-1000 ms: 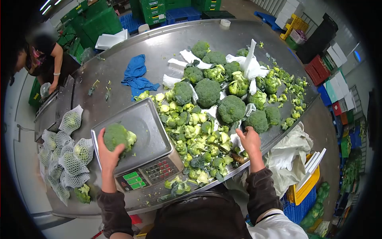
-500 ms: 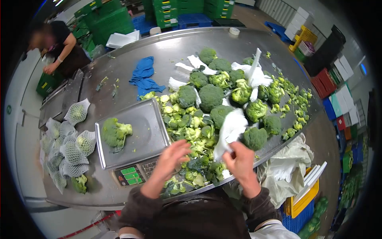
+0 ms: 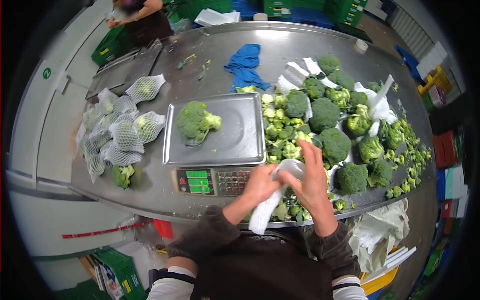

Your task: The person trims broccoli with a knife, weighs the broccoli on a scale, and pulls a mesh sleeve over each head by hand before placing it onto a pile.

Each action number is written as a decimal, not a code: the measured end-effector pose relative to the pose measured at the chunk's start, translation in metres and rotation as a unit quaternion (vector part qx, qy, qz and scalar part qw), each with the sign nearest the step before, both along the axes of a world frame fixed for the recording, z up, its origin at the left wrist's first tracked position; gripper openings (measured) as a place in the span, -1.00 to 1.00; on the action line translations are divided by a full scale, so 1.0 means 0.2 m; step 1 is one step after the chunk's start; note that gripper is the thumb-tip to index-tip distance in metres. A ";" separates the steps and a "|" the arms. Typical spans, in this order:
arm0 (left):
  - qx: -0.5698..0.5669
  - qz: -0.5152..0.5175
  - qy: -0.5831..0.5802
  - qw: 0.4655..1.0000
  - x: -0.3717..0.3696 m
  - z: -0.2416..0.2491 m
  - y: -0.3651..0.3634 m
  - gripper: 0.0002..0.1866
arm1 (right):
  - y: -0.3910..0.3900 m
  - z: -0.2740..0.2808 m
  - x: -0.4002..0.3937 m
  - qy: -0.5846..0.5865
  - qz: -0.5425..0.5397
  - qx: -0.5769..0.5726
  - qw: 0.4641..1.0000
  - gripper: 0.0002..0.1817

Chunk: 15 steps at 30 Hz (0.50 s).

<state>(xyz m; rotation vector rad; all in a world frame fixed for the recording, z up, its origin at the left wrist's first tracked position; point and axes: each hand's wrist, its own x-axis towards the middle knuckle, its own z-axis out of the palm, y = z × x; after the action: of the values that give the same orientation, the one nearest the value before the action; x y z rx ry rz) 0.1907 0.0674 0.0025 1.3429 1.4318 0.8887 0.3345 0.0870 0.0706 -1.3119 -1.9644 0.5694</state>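
Observation:
Between my two hands is a white mesh net [image 3: 265, 212], hanging down over the table's front edge. My left hand [image 3: 260, 186] is closed on its upper part. My right hand [image 3: 311, 177] is at the net's upper right end, its thumb against the net and its other fingers stretched upward, apart from the thumb. On the steel tray of the scale [image 3: 239, 145] lies one broccoli head [image 3: 195, 122]. Cut stems and florets [image 3: 285, 132] lie behind my hands, with larger broccoli heads [image 3: 324, 115] beyond them.
Netted broccoli [image 3: 127, 132] is heaped on the steel table [image 3: 210, 60] at the left, beside a loose head [image 3: 122, 175]. A blue cloth [image 3: 246, 67] lies behind the scale. More white nets [image 3: 382, 105] lie among the broccoli. Another person [image 3: 145, 20] stands at the back left.
The view has turned, so the table's things sit further right. My left hand has come to the net and closed on it. The net has moved from over the broccoli to the front edge.

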 end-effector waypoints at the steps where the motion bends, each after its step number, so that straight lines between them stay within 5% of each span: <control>1: 0.020 -0.013 -0.007 1.000 0.00 -0.01 -0.01 -0.76 | 0.02 -0.05 -0.01 0.012 0.023 -0.045 0.999 -0.43; 2: -0.048 -0.046 -0.056 0.996 -0.03 -0.02 -0.02 -0.71 | 0.05 -0.13 -0.03 0.059 0.030 -0.006 0.998 -0.65; 3: -0.048 -0.039 -0.058 0.996 -0.06 0.00 -0.02 -0.71 | 0.06 -0.16 -0.03 0.057 0.037 -0.007 0.998 -0.65; 4: -0.161 -0.027 -0.249 0.955 -0.09 0.01 -0.03 -0.68 | 0.07 -0.19 -0.03 0.155 -0.005 -0.080 0.985 -0.72; 6: -0.317 0.020 -0.565 0.761 -0.16 0.17 -0.08 -0.54 | 0.07 -0.19 -0.06 0.313 -0.060 -0.190 0.929 -0.79; 7: -0.311 0.051 -0.608 0.729 -0.18 0.15 -0.08 -0.49 | 0.07 -0.21 -0.07 0.339 -0.057 -0.220 0.913 -0.76; 10: -0.198 0.031 -0.414 0.888 -0.25 0.00 -0.10 -0.48 | 0.05 -0.28 -0.19 0.446 -0.030 -0.372 0.814 -0.69; 11: -0.180 0.018 -0.399 0.899 -0.25 -0.07 -0.11 -0.48 | 0.02 -0.31 -0.22 0.457 0.005 -0.411 0.789 -0.65; 13: -0.120 0.060 -0.378 0.916 -0.19 -0.07 -0.14 -0.47 | -0.03 -0.34 -0.32 0.383 0.059 -0.377 0.841 -0.65; 15: -0.108 0.104 -0.404 0.902 -0.19 -0.21 -0.16 -0.44 | -0.01 -0.34 -0.38 0.133 0.054 -0.230 0.963 -0.65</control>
<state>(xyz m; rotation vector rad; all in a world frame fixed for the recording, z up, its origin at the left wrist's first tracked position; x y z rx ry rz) 0.1535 0.0356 -0.0393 0.5298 0.9703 1.1997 0.2588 0.0858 0.0029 -1.3127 -1.7447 1.2476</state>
